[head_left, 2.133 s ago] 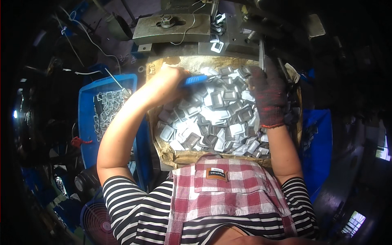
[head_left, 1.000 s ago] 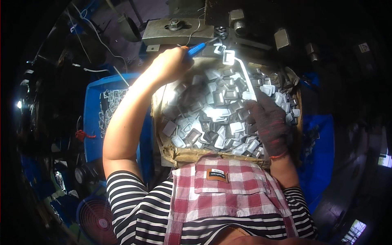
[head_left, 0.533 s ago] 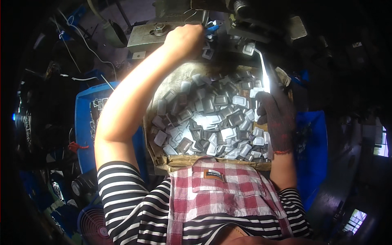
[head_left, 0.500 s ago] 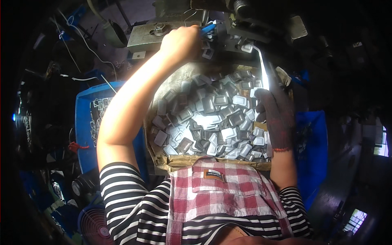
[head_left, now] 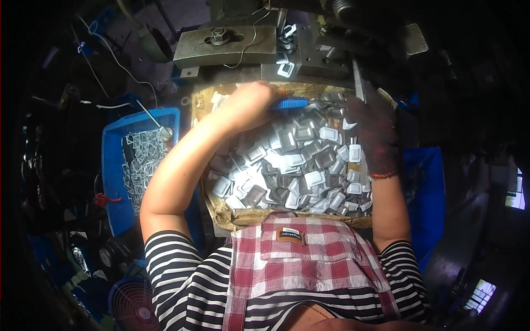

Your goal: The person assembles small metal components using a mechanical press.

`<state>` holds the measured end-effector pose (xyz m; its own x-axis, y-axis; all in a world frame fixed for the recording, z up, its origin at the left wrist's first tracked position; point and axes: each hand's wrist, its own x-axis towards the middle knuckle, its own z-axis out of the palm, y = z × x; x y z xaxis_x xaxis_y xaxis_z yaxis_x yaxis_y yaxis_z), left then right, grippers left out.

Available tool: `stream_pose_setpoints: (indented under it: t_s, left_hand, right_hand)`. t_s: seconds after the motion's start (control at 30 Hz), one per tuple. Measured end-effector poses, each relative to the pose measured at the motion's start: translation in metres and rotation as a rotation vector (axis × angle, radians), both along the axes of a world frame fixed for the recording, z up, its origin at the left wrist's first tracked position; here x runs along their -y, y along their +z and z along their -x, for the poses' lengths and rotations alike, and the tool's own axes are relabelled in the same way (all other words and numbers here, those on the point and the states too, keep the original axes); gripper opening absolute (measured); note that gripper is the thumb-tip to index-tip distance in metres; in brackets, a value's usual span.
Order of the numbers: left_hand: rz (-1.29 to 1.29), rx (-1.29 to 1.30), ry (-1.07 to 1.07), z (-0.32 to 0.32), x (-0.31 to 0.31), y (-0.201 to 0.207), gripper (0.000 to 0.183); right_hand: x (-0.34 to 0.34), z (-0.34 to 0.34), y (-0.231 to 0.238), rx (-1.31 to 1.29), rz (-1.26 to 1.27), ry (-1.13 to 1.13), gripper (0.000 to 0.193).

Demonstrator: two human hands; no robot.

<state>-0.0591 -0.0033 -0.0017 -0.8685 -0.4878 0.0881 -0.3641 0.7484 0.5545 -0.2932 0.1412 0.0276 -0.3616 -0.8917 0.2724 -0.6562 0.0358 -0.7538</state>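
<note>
My bare left hand (head_left: 249, 105) is closed around a slim blue-handled tool (head_left: 291, 103), over the far left of a heap of small metal pieces (head_left: 298, 160). The tool's working end is hard to make out. In a dark glove with an orange cuff, my right hand (head_left: 378, 129) grips metal tweezers (head_left: 359, 83) that point away toward the machine; their tip is in shadow. The pieces are rectangular with a raised middle, and fill a paper-lined tray (head_left: 265, 219) before me. Beyond it, several rectangular frames (head_left: 286, 69) lie on the machine bed.
A bolted steel clamp bar (head_left: 190, 47) stands behind the tray, with a thin wire over it. A blue bin (head_left: 113, 190) of frame-shaped pieces is at left; another blue bin (head_left: 433, 193) is at right. A fan (head_left: 132, 306) sits low at left.
My left hand with the blue-handled tool has come back from the machine to above the heap. My right hand has moved slightly away from me; the piece at the tweezers' tip no longer shows.
</note>
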Motion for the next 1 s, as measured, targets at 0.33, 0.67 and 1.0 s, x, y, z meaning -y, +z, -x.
stream_pose_setpoints:
  t_s: [0.33, 0.67, 1.0]
  left_hand:
    - [-0.755, -0.454, 0.694, -0.045, 0.008, -0.022, 0.025]
    - [-1.100, -0.683, 0.532, -0.031, -0.018, -0.023, 0.031]
    - [-0.469, -0.311, 0.516, -0.029, -0.006, -0.023, 0.042]
  right_hand:
    - [-0.069, -0.053, 0.020, 0.434, -0.317, -0.104, 0.047]
    - [-0.066, -0.093, 0.019, 0.650, -0.426, 0.100, 0.048]
    - [-0.065, -0.083, 0.021, 0.481, -0.483, -0.008, 0.039]
